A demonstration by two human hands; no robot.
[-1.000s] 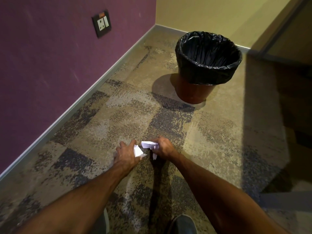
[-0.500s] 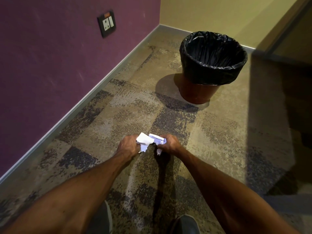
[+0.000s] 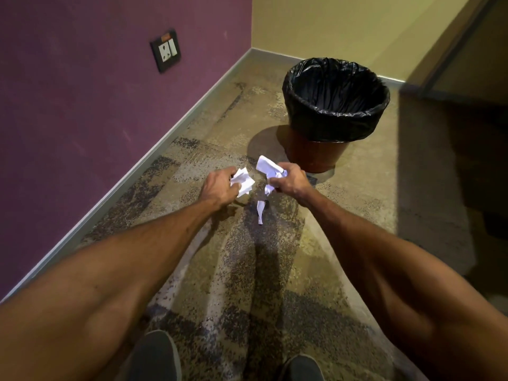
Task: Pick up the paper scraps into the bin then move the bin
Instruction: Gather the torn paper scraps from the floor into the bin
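The left grip (image 3: 220, 185) is curled round a crumpled white paper scrap (image 3: 243, 181), with the fingers folded under it and the back of the hand toward the camera. The right grip (image 3: 288, 182) is closed on a second, larger paper wad (image 3: 268, 167), which sticks up and to the left out of the fist. The two grips are near each other but apart, with a narrow gap of floor showing between the papers. Below the right grip a thin twisted paper strip (image 3: 260, 213) points downward; whether it hangs from the wad or is free of it cannot be told. Both bare forearms reach forward from the lower corners of the view, above a mottled tan and dark grey carpet (image 3: 192, 166). Just beyond the right grip stands the bin (image 3: 313, 158), a round brown bucket upright on the carpet, lined with a black plastic bag (image 3: 330, 125) folded over its rim. It stands near the corner where a purple wall (image 3: 82, 105) meets a yellow wall (image 3: 330, 28). A dark-framed wall socket (image 3: 165, 54) is set in the purple wall. The toes of two dark shoes (image 3: 156, 356) show at the bottom edge.
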